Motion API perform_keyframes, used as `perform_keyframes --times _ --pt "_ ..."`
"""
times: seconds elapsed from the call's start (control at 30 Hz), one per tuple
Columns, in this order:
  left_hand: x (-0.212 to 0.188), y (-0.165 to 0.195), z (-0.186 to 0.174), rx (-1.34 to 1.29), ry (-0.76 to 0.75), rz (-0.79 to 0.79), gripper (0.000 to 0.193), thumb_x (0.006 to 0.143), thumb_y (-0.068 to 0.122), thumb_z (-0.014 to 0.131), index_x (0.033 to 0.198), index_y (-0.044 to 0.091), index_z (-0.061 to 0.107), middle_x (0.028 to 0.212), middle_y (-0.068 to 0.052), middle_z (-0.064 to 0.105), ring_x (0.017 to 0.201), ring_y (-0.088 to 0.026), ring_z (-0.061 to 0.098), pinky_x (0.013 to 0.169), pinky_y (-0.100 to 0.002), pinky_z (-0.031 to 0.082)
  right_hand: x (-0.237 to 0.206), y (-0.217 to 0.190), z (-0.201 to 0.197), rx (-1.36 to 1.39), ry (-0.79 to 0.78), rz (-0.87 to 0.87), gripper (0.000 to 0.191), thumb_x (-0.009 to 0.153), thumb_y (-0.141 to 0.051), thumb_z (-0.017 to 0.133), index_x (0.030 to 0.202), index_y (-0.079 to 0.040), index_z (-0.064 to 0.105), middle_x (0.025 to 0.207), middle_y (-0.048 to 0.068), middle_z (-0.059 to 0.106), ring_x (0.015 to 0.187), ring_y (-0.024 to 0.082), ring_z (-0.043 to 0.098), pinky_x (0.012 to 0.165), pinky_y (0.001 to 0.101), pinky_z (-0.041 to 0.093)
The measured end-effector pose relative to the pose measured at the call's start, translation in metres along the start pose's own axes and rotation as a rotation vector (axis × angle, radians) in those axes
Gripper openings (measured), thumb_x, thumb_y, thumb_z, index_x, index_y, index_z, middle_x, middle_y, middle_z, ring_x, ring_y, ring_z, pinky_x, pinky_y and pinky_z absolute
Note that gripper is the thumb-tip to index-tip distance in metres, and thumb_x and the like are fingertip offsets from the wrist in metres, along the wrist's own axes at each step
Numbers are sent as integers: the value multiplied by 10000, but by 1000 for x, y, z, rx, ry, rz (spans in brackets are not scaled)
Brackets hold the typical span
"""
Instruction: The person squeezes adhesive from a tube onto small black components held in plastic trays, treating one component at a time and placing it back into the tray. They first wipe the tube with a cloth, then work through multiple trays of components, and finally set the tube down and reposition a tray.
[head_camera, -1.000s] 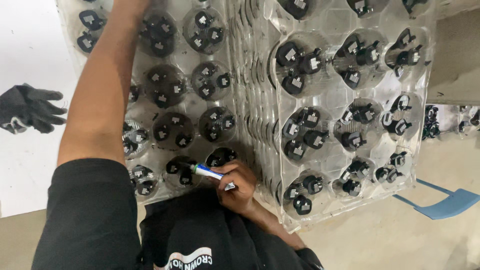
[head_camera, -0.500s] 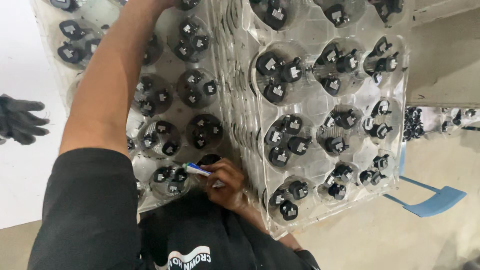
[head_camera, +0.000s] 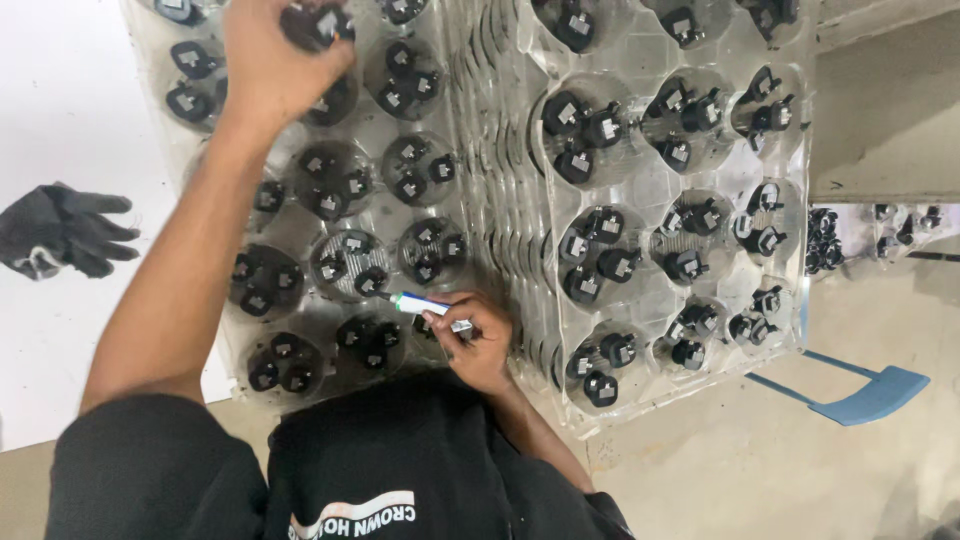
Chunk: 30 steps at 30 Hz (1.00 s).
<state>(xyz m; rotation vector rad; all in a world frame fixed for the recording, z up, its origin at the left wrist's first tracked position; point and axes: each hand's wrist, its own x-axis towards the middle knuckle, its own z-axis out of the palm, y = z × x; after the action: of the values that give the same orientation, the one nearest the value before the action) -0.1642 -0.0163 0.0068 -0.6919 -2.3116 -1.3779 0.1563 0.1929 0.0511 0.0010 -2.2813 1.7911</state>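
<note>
While the right hand (head_camera: 478, 340) keeps gripping the marker (head_camera: 428, 306), left fingers (head_camera: 335, 50) now clutch a black part (head_camera: 305, 22).

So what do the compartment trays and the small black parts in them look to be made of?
The trays look like thin clear moulded plastic: glossy, see-through, with rounded pockets catching glare. The small black parts seem to be matte hard plastic with pale square labels or contacts; too small to tell which. The left hand touches one pocket; the right hand holds a pen-like marker.
</note>
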Motion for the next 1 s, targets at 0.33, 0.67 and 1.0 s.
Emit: perform_keyframes --times 0.33,0.67,1.0 --pt "-118 126 -64 -893 149 -738 516 855 -177 744 1328 -17 613 1122 -54 713 972 -79 671 869 -209 574 43 -38 13 -3 0 -149 290 774 141 837 852 -43 627 1035 167 738 1029 266 738 864 356 607" --pt "-152 202 -89 -877 207 -701 421 844 -201 741 1236 -72 658 1122 -105 727 1009 -139 741 887 -263 660 40 -87 23 -145 118 -421 326 775 156 798 813 -68 564 971 156 735 974 293 735 880 388 623" --pt "-170 228 -111 -873 156 -676 442 862 -213 722 1275 -69 661 1266 -122 727 974 -128 739 819 -242 634 21 -104 24 -153 50 -461 405 824 148 758 750 -84 434 966 146 716 939 303 738 850 418 633"
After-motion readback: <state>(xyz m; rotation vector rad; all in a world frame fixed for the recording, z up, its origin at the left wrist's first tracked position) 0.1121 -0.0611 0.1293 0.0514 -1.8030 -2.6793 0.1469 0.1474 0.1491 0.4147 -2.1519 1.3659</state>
